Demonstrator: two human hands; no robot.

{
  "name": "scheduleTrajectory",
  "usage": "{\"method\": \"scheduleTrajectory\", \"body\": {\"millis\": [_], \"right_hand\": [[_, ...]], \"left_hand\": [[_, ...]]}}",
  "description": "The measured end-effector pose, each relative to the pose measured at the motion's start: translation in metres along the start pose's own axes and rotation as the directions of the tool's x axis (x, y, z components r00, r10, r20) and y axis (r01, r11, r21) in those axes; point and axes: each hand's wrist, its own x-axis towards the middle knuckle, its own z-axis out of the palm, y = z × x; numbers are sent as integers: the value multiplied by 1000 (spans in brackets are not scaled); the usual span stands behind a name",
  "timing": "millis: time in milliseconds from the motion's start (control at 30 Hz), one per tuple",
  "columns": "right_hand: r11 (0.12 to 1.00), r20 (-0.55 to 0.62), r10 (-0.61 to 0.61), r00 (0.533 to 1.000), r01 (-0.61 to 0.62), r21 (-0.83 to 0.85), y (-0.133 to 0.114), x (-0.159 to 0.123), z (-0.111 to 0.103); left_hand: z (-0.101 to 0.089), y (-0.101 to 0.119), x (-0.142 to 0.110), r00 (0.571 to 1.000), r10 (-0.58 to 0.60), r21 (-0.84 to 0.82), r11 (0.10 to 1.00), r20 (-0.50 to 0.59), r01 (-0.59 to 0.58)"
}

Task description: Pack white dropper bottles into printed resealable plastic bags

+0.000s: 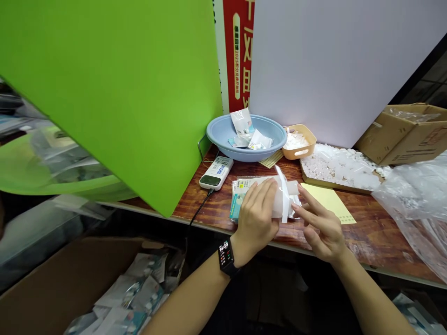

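Observation:
My left hand (256,214), with a black watch (226,252) on its wrist, lies with its fingers stretched over a small translucent pouch (278,200). A white strip (285,202) stands up from the pouch at its right side. Beneath them are flat printed packets (236,204) in white and teal, on the wooden table (223,209). My right hand (323,230) is just to the right, fingers apart, its fingertips close to the pouch's right edge. Whether they touch it I cannot tell. Nothing shows in the right hand.
Behind the packets stand a blue basin (213,135) with packets and an orange basket (303,151) of white pieces. A white device (216,173) with a cable lies left. To the right are a yellow sheet (330,202), a tray (335,184) of white bits and a carton (398,135).

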Motion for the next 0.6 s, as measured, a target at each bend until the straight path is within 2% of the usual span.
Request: {"method": "scheduleTrajectory", "body": {"millis": [233, 600], "right_hand": [[989, 140, -44, 989, 62, -131, 3, -4, 1], [965, 201, -26, 979, 77, -249, -10, 4, -3]], "left_hand": [[6, 4, 3, 977, 213, 47, 976, -3, -213], [14, 18, 1, 930, 367, 116, 923, 28, -368]]}}
